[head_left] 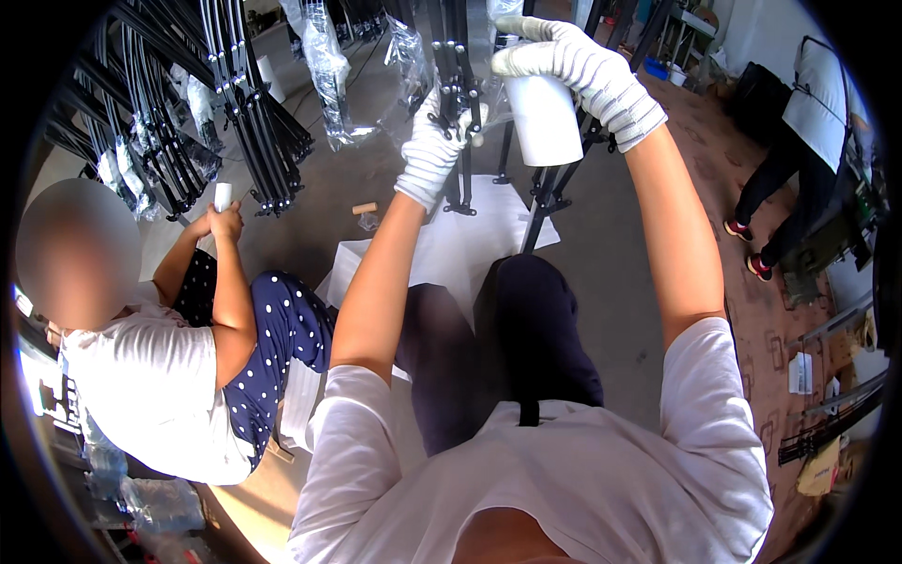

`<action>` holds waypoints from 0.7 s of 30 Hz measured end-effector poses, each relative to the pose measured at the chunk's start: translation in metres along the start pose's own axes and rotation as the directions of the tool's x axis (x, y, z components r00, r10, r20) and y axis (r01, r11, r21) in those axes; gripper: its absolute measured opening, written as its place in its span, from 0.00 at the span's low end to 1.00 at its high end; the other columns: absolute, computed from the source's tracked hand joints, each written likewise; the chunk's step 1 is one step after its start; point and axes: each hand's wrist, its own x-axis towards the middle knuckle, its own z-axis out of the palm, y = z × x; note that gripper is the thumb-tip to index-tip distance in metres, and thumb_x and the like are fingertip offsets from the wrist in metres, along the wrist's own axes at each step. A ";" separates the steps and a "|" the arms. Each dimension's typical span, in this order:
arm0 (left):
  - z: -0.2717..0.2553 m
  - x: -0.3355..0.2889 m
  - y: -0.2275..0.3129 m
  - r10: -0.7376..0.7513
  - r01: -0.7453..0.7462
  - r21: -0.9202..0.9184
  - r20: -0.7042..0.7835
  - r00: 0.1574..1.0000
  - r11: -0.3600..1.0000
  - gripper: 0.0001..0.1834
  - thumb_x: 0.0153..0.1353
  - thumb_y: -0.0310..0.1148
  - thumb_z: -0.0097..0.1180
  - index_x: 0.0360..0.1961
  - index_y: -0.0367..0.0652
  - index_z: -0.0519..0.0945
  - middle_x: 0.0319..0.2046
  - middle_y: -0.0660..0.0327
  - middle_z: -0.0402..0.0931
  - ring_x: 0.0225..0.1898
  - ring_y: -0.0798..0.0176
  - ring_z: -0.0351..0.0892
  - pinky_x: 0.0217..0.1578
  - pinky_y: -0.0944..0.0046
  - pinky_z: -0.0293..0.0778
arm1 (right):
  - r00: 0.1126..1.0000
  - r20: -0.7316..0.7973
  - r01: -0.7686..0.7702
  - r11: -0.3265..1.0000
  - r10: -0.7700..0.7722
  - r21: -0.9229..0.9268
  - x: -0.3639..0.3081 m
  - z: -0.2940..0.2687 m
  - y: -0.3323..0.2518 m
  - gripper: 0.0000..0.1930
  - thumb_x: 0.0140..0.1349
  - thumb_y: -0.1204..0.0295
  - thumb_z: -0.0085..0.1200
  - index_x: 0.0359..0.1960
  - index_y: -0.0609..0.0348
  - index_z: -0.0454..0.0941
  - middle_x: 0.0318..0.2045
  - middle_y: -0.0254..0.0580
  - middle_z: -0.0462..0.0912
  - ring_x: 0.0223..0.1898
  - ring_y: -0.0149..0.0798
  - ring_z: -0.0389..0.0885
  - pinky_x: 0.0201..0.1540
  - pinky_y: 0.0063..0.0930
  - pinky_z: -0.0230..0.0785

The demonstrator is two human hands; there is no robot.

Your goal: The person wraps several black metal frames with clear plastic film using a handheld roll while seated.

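Note:
My left hand [435,150], in a white striped knit glove, is closed around the lower part of a hanging bundle of thin black metal bars [452,61]. My right hand [597,85], gloved alike, grips the top end of a white roll [547,127] that looks like stretch film. A thin clear strand appears to run between the roll and the bars by my left hand. Just behind the roll stand more black bars [537,211].
Many black bar bundles [246,122] hang at the upper left, some wrapped in clear film [324,70]. A seated person [160,367] on my left holds a small white roll [223,195]. White sheets [451,249] lie on the floor. Another person [808,122] stands at right.

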 end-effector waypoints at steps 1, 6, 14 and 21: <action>0.008 -0.004 0.003 0.011 -0.005 0.092 -0.065 0.998 0.996 0.13 0.52 0.21 0.50 0.41 0.38 0.68 0.33 0.63 0.71 0.32 0.70 0.72 0.33 0.73 0.71 | 0.999 -0.033 -0.010 0.999 0.009 -0.031 -0.001 0.001 0.002 0.37 0.38 0.63 0.64 0.52 0.61 0.64 0.36 0.45 0.77 0.34 0.37 0.77 0.42 0.24 0.68; 0.014 -0.011 0.004 0.032 -0.008 0.129 -0.188 0.982 0.992 0.13 0.52 0.20 0.48 0.41 0.37 0.67 0.34 0.61 0.72 0.34 0.68 0.73 0.33 0.72 0.72 | 0.877 -0.459 -0.078 0.903 -0.139 -0.422 -0.002 0.043 -0.001 0.34 0.41 0.65 0.59 0.53 0.56 0.62 0.37 0.45 0.76 0.37 0.38 0.77 0.43 0.26 0.67; 0.047 -0.018 0.016 0.262 -0.092 0.560 -0.230 0.937 0.823 0.14 0.53 0.25 0.51 0.42 0.38 0.69 0.31 0.63 0.73 0.30 0.71 0.73 0.29 0.72 0.71 | 0.847 -0.235 0.305 0.799 -0.476 -0.519 0.017 0.030 0.044 0.26 0.44 0.62 0.58 0.47 0.52 0.68 0.41 0.45 0.66 0.46 0.44 0.67 0.49 0.31 0.61; 0.026 -0.016 0.010 0.297 -0.108 0.549 -0.269 0.916 0.829 0.13 0.55 0.21 0.45 0.43 0.39 0.68 0.35 0.64 0.71 0.35 0.74 0.69 0.34 0.76 0.69 | 0.959 0.177 0.273 0.889 -0.221 -0.368 -0.001 -0.022 0.059 0.28 0.43 0.68 0.59 0.51 0.53 0.66 0.44 0.46 0.64 0.49 0.44 0.64 0.53 0.32 0.57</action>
